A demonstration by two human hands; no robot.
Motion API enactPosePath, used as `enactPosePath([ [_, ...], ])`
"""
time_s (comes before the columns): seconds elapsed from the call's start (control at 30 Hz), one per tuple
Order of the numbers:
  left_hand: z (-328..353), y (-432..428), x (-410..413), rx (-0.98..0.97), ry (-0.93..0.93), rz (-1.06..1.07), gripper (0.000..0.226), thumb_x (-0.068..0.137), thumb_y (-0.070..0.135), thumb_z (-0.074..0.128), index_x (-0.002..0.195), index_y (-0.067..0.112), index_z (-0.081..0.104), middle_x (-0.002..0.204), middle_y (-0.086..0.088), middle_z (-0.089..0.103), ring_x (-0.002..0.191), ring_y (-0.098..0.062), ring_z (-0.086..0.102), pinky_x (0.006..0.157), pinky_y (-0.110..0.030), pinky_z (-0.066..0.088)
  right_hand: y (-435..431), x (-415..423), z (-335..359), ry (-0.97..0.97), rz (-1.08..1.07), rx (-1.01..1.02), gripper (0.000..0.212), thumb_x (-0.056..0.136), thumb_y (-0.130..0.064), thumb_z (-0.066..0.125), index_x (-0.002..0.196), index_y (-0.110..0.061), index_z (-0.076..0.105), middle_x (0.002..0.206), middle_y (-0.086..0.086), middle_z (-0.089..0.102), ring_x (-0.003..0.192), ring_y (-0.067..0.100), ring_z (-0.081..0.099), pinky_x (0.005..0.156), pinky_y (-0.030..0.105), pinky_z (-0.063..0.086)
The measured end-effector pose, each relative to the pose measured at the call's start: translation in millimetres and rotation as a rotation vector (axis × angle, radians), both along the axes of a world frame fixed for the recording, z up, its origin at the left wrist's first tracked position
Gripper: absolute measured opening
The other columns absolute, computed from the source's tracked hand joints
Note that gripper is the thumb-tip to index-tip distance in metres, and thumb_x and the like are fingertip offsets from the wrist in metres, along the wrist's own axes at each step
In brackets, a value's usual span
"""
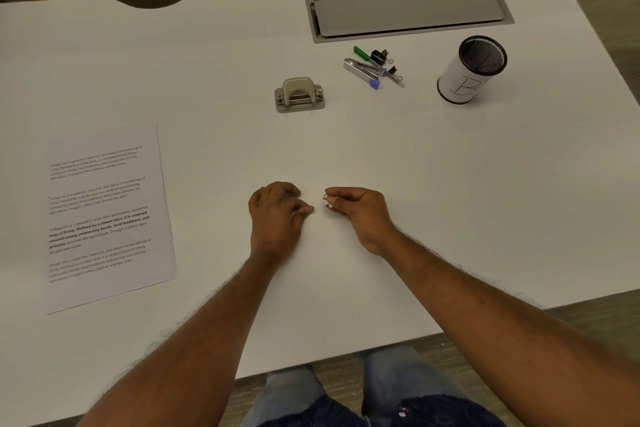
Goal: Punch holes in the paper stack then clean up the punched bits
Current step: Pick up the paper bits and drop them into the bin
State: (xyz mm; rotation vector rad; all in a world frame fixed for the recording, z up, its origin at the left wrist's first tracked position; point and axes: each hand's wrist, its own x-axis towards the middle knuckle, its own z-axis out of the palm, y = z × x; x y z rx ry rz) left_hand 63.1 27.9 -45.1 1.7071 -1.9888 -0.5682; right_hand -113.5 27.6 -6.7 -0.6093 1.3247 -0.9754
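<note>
I saw the white desk (450,184), paper stack (107,215) flat at its far left, left hand (277,215) mid-desk with fingers curled (couldn't tell if holding anything), right hand (358,213) just beside it closed in a pinch, hole punch (299,95) well behind both, tiny white bits (328,205) in that pinch.

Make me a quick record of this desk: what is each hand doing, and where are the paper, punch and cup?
left hand: curled, fingertips on desk; hold unclear
right hand: pinches small bits
paper: flat, far left
punch: behind hands, untouched
cup: back right, marked B
</note>
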Motion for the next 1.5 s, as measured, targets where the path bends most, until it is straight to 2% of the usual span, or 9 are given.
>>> enactPosePath([
  [0.1,7.8,-0.6,-1.9,0.032,0.140,0.030,0.013,0.088,0.024,0.070,0.081,0.016,0.077,0.099,0.006,0.065,0.097,-0.010,0.058,0.090,-0.029,0.040,-0.3,-2.5,3.3,-0.057,-0.033,0.015,0.019,0.081,0.006,0.070,0.085,-0.012,0.076,0.086,0.002,0.077,0.084,0.016,0.073,0.081,0.021,0.057],
  [0.17,19.0,-0.5,-5.2,0.175,0.398,0.162,0.010,0.090,0.022,0.069,0.084,0.018,0.075,0.097,0.008,0.068,0.091,-0.005,0.061,0.079,-0.020,0.045,0.1,-4.0,5.4,-0.088,-0.050,0.023,0.018,0.082,0.006,0.069,0.087,-0.009,0.075,0.088,0.003,0.076,0.086,0.016,0.072,0.082,0.022,0.057],
  [0.27,34.1,-3.4,-12.0,0.438,0.821,0.372,0.012,0.093,0.025,0.066,0.088,0.018,0.075,0.087,0.000,0.077,0.082,-0.010,0.073,0.070,-0.016,0.053,0.2,-5.7,9.8,-0.125,-0.068,0.034,0.017,0.083,0.006,0.067,0.089,-0.008,0.074,0.094,0.006,0.074,0.093,0.020,0.070,0.081,0.022,0.057],
  [0.37,43.9,-8.1,-19.8,0.646,1.185,0.467,0.013,0.094,0.016,0.065,0.093,0.006,0.073,0.090,-0.010,0.077,0.088,-0.020,0.075,0.071,-0.018,0.057,-1.2,-7.1,15.1,-0.158,-0.076,0.037,0.017,0.083,0.007,0.066,0.091,-0.006,0.074,0.095,0.008,0.074,0.093,0.021,0.070,0.080,0.022,0.057],
  [0.47,48.2,-13.3,-26.8,0.726,1.360,0.538,0.009,0.091,0.006,0.066,0.091,0.002,0.073,0.089,-0.013,0.077,0.086,-0.020,0.075,0.071,-0.019,0.058,-2.9,-8.7,18.3,-0.216,-0.099,0.047,0.017,0.083,0.008,0.065,0.090,-0.005,0.073,0.092,0.008,0.074,0.090,0.020,0.070,0.078,0.021,0.057],
  [0.73,58.1,-33.5,-59.8,0.739,1.412,0.467,0.013,0.089,0.001,0.066,0.084,0.005,0.078,0.093,-0.017,0.076,0.088,-0.023,0.075,0.072,-0.021,0.058,-12.2,-33.0,29.6,-0.405,-0.243,0.066,0.018,0.086,0.012,0.059,0.093,0.000,0.071,0.084,0.008,0.076,0.081,0.016,0.073,0.075,0.019,0.057],
  [0.97,82.9,-67.5,-119.5,0.684,1.372,0.318,0.013,0.090,0.001,0.064,0.088,0.006,0.076,0.091,-0.014,0.077,0.088,-0.023,0.075,0.073,-0.021,0.058,-39.2,-81.7,57.0,-0.445,-0.376,0.004,0.019,0.089,0.010,0.055,0.095,-0.002,0.069,0.082,0.006,0.076,0.079,0.013,0.073,0.074,0.019,0.058],
  [1.3,122.0,-147.2,-228.3,0.608,1.295,0.182,0.010,0.090,0.003,0.067,0.089,0.009,0.075,0.087,-0.009,0.078,0.085,-0.020,0.075,0.073,-0.020,0.057,-103.7,-173.9,96.4,-0.379,-0.514,-0.126,0.018,0.089,0.010,0.056,0.095,-0.003,0.068,0.090,0.009,0.072,0.077,0.012,0.073,0.073,0.018,0.058],
  [1.5,133.0,-205.0,-288.9,0.617,1.233,0.126,0.005,0.086,0.000,0.070,0.086,0.002,0.075,0.081,-0.014,0.076,0.077,-0.020,0.075,0.070,-0.021,0.057,-154.0,-225.7,110.0,-0.174,-0.539,-0.158,0.024,0.087,0.011,0.059,0.110,0.008,0.063,0.097,0.014,0.068,0.083,0.017,0.067,0.081,0.020,0.057],
])
